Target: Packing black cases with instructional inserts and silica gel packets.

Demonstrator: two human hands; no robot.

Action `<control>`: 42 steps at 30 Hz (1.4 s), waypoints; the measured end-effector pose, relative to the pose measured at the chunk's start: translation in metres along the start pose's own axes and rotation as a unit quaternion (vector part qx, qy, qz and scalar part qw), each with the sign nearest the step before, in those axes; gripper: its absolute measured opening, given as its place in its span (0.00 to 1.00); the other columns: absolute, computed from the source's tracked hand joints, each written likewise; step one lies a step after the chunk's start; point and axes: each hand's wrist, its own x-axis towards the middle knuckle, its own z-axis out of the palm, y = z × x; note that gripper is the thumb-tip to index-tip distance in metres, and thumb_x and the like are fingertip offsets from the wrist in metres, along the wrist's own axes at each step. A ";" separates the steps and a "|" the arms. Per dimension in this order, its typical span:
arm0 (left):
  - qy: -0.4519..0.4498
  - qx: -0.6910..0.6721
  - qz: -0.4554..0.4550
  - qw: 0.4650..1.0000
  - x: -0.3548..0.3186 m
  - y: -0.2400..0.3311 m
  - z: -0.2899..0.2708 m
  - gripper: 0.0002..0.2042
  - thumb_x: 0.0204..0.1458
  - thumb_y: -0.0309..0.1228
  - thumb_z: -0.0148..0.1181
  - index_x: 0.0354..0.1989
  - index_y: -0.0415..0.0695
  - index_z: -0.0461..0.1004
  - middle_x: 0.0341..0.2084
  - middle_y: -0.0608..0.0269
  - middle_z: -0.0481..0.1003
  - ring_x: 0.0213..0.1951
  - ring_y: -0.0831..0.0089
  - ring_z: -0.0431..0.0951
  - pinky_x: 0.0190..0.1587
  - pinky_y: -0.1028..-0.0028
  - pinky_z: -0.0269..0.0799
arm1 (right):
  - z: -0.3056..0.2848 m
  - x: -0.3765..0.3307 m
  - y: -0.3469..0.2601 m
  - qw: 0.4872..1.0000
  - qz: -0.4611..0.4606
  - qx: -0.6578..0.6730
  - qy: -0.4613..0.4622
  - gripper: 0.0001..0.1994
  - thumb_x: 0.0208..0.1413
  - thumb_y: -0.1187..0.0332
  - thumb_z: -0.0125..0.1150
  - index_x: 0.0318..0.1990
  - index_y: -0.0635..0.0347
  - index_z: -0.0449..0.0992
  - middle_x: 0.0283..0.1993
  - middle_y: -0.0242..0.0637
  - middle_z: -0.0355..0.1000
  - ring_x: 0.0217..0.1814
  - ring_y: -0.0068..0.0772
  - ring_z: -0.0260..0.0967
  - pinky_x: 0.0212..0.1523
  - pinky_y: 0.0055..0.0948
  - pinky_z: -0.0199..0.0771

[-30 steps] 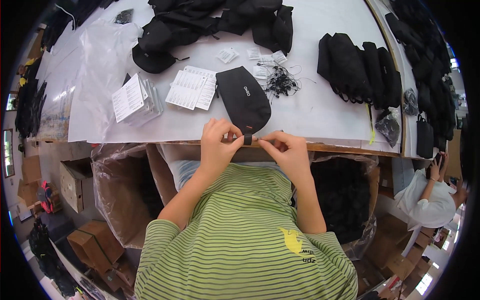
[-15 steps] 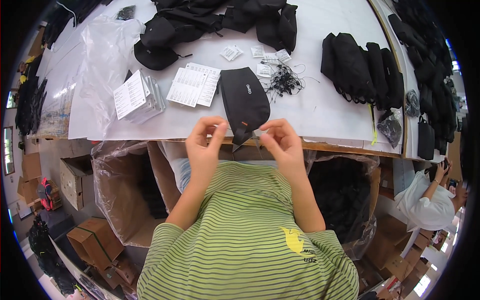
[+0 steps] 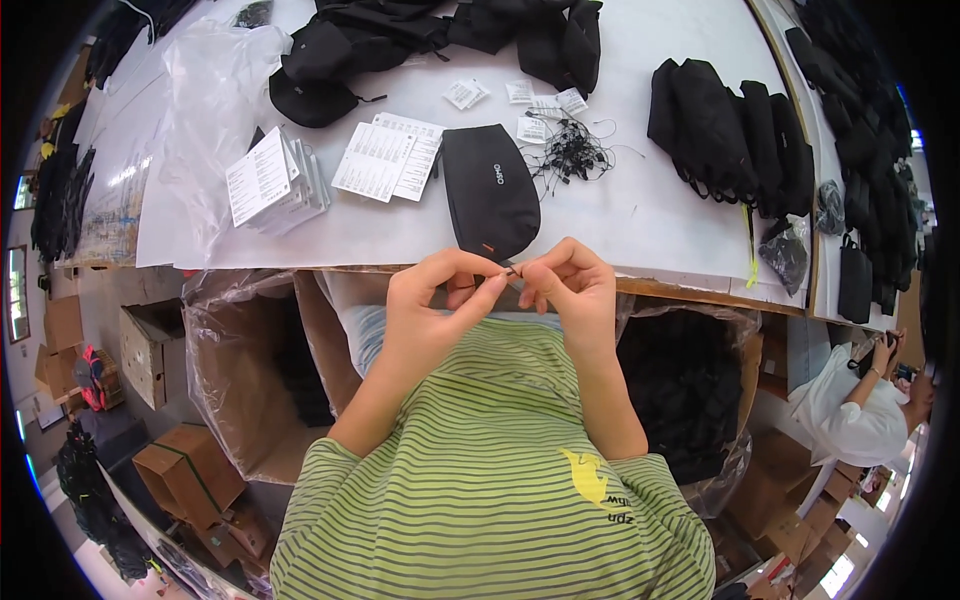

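A black zip pouch lies on the table, its narrow end toward me at the front edge. Just beyond that end, my left hand and my right hand meet fingertip to fingertip. Both pinch a thin black cord, of which only a short dark bit shows between the fingers. Whether it runs through the pouch's end loop is hidden by my fingers. To the right of the pouch sits a tangle of black cords with small fittings. White printed cards lie to its left.
A stack of folded cards stands at left beside clear plastic sheeting. Small white packets lie behind the pouch. Black pouches are heaped at the back and right. Plastic-lined cartons stand below the table edge. A co-worker is at right.
My hands, apart on either side of the pouch's near end before, have come together in front of it. The pouch's end strap, visible before, is now mostly covered by my fingers.
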 end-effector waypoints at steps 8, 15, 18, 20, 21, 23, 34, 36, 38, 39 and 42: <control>-0.021 0.051 0.022 0.998 0.000 0.002 -0.001 0.03 0.44 0.22 0.64 0.28 0.40 0.76 0.15 0.74 0.64 0.18 0.87 0.56 0.21 0.82 0.50 | -0.001 -0.002 -0.002 0.999 0.033 -0.021 0.001 0.05 0.52 0.71 0.66 0.31 0.62 0.76 0.28 0.32 0.77 0.24 0.15 0.68 0.22 0.14 0.62; -0.065 0.011 -0.048 0.997 -0.001 0.003 -0.006 0.04 0.44 0.24 0.62 0.27 0.39 0.75 0.13 0.76 0.57 0.18 0.87 0.51 0.21 0.81 0.47 | 0.003 -0.005 -0.009 0.996 -0.005 -0.091 -0.002 0.05 0.51 0.74 0.66 0.28 0.65 0.76 0.26 0.32 0.75 0.23 0.15 0.67 0.24 0.14 0.64; -0.085 0.010 -0.071 0.994 0.002 0.004 -0.009 0.04 0.44 0.24 0.62 0.27 0.38 0.74 0.13 0.77 0.54 0.18 0.87 0.50 0.21 0.81 0.46 | 0.003 -0.005 -0.012 0.984 -0.035 -0.174 -0.009 0.05 0.49 0.75 0.67 0.28 0.66 0.77 0.25 0.32 0.75 0.25 0.15 0.68 0.27 0.14 0.66; -0.093 0.017 -0.074 0.993 0.003 0.004 -0.010 0.04 0.44 0.24 0.61 0.27 0.38 0.73 0.13 0.77 0.53 0.18 0.87 0.49 0.21 0.81 0.46 | 0.003 -0.005 -0.012 0.967 -0.043 -0.250 -0.010 0.05 0.48 0.75 0.67 0.28 0.66 0.77 0.25 0.31 0.75 0.26 0.15 0.69 0.29 0.14 0.67; -0.094 0.013 -0.082 0.992 0.003 0.004 -0.009 0.04 0.44 0.24 0.62 0.26 0.38 0.73 0.12 0.77 0.53 0.18 0.87 0.49 0.21 0.80 0.45 | 0.003 -0.005 -0.012 0.967 -0.043 -0.250 -0.011 0.05 0.48 0.75 0.67 0.28 0.66 0.77 0.25 0.31 0.75 0.26 0.15 0.69 0.29 0.14 0.67; -0.094 0.010 -0.090 0.991 0.004 0.005 -0.007 0.05 0.44 0.24 0.62 0.26 0.37 0.73 0.12 0.77 0.52 0.18 0.87 0.49 0.21 0.80 0.45 | 0.004 -0.006 -0.011 0.966 -0.057 -0.251 -0.008 0.05 0.48 0.75 0.67 0.28 0.67 0.77 0.24 0.31 0.76 0.26 0.15 0.70 0.29 0.14 0.67; -0.177 0.135 0.011 0.975 -0.010 -0.011 -0.004 0.05 0.43 0.23 0.64 0.28 0.41 0.75 0.15 0.71 0.61 0.18 0.81 0.57 0.22 0.77 0.52 | 0.001 0.039 0.001 0.925 -0.130 -0.350 -0.068 0.09 0.47 0.70 0.68 0.29 0.66 0.75 0.33 0.36 0.75 0.38 0.28 0.70 0.40 0.26 0.69; -0.193 0.151 0.062 0.968 -0.015 -0.013 0.006 0.05 0.42 0.23 0.64 0.28 0.42 0.74 0.16 0.69 0.63 0.20 0.78 0.60 0.23 0.75 0.55 | 0.011 0.049 0.014 0.816 -0.232 -0.527 -0.047 0.16 0.42 0.64 0.70 0.35 0.62 0.73 0.48 0.41 0.69 0.54 0.42 0.62 0.53 0.37 0.63; -0.227 0.195 0.107 0.948 -0.019 -0.013 0.010 0.05 0.43 0.24 0.64 0.27 0.42 0.73 0.19 0.67 0.67 0.24 0.72 0.68 0.29 0.72 0.63 | 0.010 0.056 0.034 0.763 -0.236 -0.602 -0.008 0.16 0.43 0.64 0.68 0.37 0.58 0.71 0.51 0.40 0.66 0.58 0.45 0.59 0.55 0.38 0.63; -0.226 0.196 0.110 0.948 -0.019 -0.014 0.009 0.05 0.43 0.24 0.64 0.27 0.42 0.73 0.19 0.67 0.67 0.24 0.72 0.68 0.29 0.72 0.63 | 0.008 0.060 0.040 0.753 -0.249 -0.609 0.014 0.14 0.44 0.66 0.67 0.37 0.58 0.71 0.50 0.39 0.68 0.56 0.44 0.62 0.53 0.37 0.65; -0.199 0.176 0.139 0.954 -0.017 -0.022 0.004 0.07 0.43 0.23 0.64 0.30 0.41 0.72 0.26 0.64 0.70 0.30 0.69 0.71 0.33 0.73 0.66 | -0.006 0.055 0.045 0.839 -0.176 -0.510 0.075 0.12 0.45 0.69 0.65 0.37 0.60 0.72 0.45 0.39 0.72 0.50 0.42 0.70 0.48 0.36 0.70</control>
